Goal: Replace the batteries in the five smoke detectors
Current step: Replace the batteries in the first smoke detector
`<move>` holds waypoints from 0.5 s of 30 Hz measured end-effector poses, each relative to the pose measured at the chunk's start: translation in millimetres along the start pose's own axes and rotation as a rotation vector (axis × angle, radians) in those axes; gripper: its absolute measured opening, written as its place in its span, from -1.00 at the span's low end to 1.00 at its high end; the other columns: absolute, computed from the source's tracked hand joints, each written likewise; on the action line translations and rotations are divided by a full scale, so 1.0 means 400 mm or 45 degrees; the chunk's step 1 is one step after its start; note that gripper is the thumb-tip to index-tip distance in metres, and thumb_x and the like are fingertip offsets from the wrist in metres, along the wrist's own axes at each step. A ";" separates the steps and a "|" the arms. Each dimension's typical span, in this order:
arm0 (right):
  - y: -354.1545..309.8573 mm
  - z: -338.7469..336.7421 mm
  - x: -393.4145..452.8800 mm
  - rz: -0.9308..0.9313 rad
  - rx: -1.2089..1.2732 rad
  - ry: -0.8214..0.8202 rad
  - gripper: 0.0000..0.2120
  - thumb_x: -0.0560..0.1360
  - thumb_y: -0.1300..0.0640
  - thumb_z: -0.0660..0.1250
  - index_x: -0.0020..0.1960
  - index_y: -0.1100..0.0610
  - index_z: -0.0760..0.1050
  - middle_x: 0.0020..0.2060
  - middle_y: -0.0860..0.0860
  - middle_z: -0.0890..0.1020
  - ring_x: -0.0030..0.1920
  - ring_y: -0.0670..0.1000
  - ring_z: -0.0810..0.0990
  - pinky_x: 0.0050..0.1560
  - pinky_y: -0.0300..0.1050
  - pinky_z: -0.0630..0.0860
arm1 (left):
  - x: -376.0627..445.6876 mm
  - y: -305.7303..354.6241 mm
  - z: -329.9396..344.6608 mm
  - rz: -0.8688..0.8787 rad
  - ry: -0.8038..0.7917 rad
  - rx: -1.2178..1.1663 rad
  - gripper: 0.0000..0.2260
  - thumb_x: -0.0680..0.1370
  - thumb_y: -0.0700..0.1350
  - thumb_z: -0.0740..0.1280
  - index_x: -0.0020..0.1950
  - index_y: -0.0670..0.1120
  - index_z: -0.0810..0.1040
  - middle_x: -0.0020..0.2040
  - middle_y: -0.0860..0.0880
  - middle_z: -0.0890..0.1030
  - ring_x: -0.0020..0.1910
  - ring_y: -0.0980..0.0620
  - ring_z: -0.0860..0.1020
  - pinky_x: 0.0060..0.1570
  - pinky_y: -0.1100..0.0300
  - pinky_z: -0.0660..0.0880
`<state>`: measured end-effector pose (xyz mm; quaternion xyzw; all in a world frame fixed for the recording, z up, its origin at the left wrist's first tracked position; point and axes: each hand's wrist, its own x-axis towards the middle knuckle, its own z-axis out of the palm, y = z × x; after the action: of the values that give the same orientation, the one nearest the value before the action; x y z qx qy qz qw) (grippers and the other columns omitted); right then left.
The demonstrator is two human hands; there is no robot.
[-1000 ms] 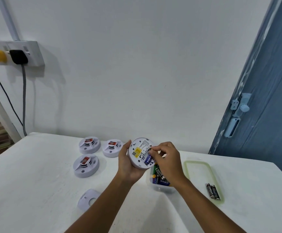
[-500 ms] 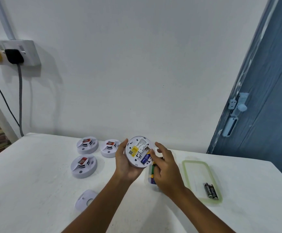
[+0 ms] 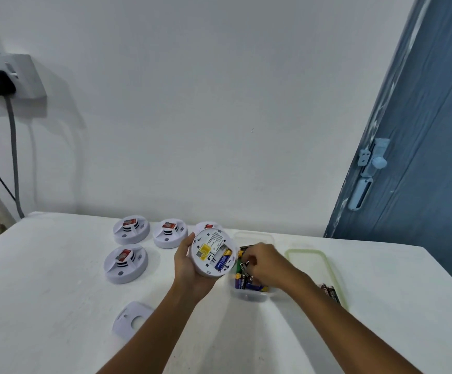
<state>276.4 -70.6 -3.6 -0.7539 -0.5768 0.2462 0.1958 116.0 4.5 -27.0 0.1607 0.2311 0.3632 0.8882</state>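
cradling an open-backed smoke detector (image 3: 211,252) in the left hand (image 3: 185,261), fingers curled round its rim — reaching with the right hand (image 3: 266,264), fingertips pinching a battery (image 3: 244,265) inside the clear battery tub (image 3: 249,292).

A white round smoke detector (image 3: 211,253) is held in the left hand (image 3: 187,261), tilted with its back facing up, showing a yellow label and one blue battery (image 3: 223,260) in its open compartment. Four more smoke detectors sit on the counter (image 3: 44,279) toward its far edge: three (image 3: 131,229) (image 3: 169,233) (image 3: 126,263) face up with red stickers, a fourth (image 3: 209,226) mostly hidden behind the held one. A clear tub of batteries (image 3: 247,282) stands just right of it, the right hand (image 3: 264,263) reaching in. Two dark batteries (image 3: 330,291) lie on the green-rimmed lid (image 3: 311,255). A loose white cover plate (image 3: 132,318) lies nearer the front edge.
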 end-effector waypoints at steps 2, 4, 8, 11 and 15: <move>-0.013 0.027 0.016 0.060 -0.130 -0.173 -0.81 0.41 0.19 0.38 -0.01 0.24 0.61 -0.14 0.15 0.62 -0.28 0.05 0.55 -0.35 -0.22 0.41 | 0.000 -0.001 -0.002 0.004 0.005 -0.022 -0.53 0.55 0.16 0.19 0.29 -0.12 0.55 0.21 -0.22 0.59 0.22 -0.25 0.48 0.41 -0.24 0.22; -0.019 0.046 0.030 0.111 -0.203 -0.253 -0.78 0.39 0.15 0.40 -0.06 0.29 0.58 -0.21 0.17 0.63 -0.21 0.12 0.60 -0.28 -0.17 0.42 | 0.000 -0.003 -0.002 0.005 0.009 -0.030 -0.52 0.55 0.17 0.19 0.30 -0.12 0.54 0.21 -0.22 0.58 0.21 -0.24 0.48 0.41 -0.24 0.21; -0.013 0.057 0.048 0.134 -0.226 -0.211 -0.79 0.34 0.19 0.43 -0.08 0.26 0.55 -0.08 0.19 0.65 -0.08 0.14 0.62 -0.22 -0.16 0.45 | -0.001 -0.004 0.000 0.002 0.007 -0.039 -0.51 0.53 0.16 0.19 0.31 -0.12 0.53 0.22 -0.22 0.59 0.23 -0.25 0.47 0.41 -0.23 0.21; -0.010 0.049 0.045 0.143 -0.074 -0.175 -0.73 0.29 0.22 0.50 -0.18 0.07 0.42 -0.11 0.04 0.57 -0.15 0.03 0.52 -0.33 -0.22 0.38 | 0.001 -0.005 -0.002 -0.004 0.019 -0.051 -0.50 0.53 0.16 0.19 0.33 -0.11 0.51 0.29 -0.22 0.54 0.25 -0.25 0.46 0.41 -0.23 0.22; 0.002 0.045 0.032 0.135 0.268 -0.011 -0.71 0.28 0.35 0.46 -0.27 0.03 0.43 -0.25 0.00 0.57 -0.31 -0.07 0.53 -0.37 -0.28 0.43 | 0.000 -0.003 -0.001 -0.010 0.014 -0.039 -0.51 0.54 0.16 0.18 0.32 -0.11 0.52 0.28 -0.22 0.55 0.22 -0.26 0.48 0.41 -0.23 0.22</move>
<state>268.9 -58.4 -20.4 -0.7575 -0.5081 0.3187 0.2579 116.5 3.6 -27.9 0.1443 0.2312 0.3640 0.8906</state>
